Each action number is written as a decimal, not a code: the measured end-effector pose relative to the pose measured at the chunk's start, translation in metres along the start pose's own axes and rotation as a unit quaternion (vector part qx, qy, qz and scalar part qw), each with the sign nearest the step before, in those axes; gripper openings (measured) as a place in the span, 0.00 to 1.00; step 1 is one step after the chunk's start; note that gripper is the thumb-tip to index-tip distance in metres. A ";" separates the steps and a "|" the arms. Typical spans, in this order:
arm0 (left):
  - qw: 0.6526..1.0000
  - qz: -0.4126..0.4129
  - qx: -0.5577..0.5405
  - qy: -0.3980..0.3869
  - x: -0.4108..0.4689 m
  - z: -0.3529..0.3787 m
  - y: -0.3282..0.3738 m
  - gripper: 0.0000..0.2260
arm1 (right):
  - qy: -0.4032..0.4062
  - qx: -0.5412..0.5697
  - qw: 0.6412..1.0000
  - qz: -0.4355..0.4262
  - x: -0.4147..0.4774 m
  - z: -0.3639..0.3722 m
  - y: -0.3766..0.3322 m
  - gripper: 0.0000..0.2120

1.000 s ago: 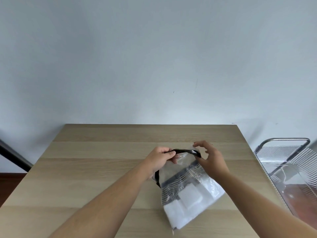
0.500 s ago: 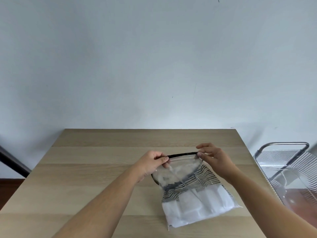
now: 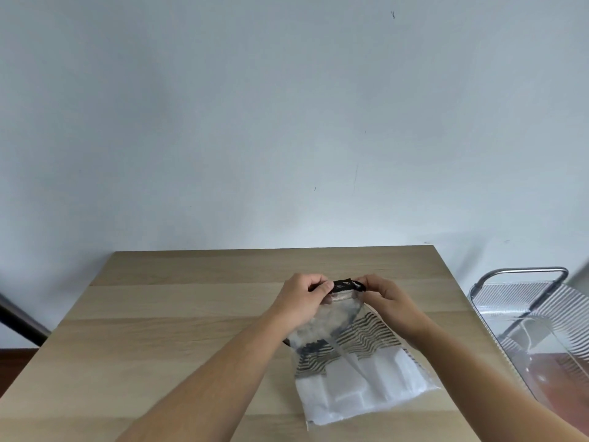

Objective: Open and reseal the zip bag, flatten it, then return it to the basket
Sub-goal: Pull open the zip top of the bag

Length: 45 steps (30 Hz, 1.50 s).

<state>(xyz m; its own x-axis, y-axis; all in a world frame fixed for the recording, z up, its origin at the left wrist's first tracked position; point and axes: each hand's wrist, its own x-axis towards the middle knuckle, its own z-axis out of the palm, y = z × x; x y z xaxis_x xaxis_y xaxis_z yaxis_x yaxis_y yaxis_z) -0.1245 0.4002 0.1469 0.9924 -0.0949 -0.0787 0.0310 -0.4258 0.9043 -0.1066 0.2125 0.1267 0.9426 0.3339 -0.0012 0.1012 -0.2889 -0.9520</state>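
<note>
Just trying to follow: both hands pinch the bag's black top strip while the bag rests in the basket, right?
Not quite: the head view shows the left hand and right hand pinching the black strip, but the bag rests on the table; the basket stands apart.

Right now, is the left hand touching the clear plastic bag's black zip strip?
Touching. Head view: left hand pinches the black zip strip, thumb on top.
</note>
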 end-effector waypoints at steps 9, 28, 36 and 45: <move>0.991 0.061 -0.048 -0.106 0.000 -0.006 0.011 0.13 | 0.015 -0.164 0.986 -0.026 -0.006 -0.010 0.000 0.06; 0.998 0.029 -0.024 -0.050 0.002 -0.041 -0.024 0.14 | 0.072 -0.082 0.994 -0.031 0.000 -0.036 -0.008 0.06; 0.997 0.009 0.006 -0.075 -0.001 -0.023 -0.004 0.09 | 0.054 -0.083 0.995 -0.019 0.002 -0.023 -0.013 0.12; 0.998 0.066 -0.007 -0.019 -0.001 0.002 0.012 0.12 | 0.035 -0.191 0.979 -0.064 -0.006 -0.023 -0.011 0.12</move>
<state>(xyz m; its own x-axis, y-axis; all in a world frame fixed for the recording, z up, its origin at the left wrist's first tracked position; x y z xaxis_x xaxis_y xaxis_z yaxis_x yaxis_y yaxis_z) -0.1254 0.3931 0.1570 0.9828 -0.1829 0.0268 -0.0982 -0.3941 0.9138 -0.1064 0.1935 0.1444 0.9326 0.3312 0.1432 0.3181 -0.5676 -0.7594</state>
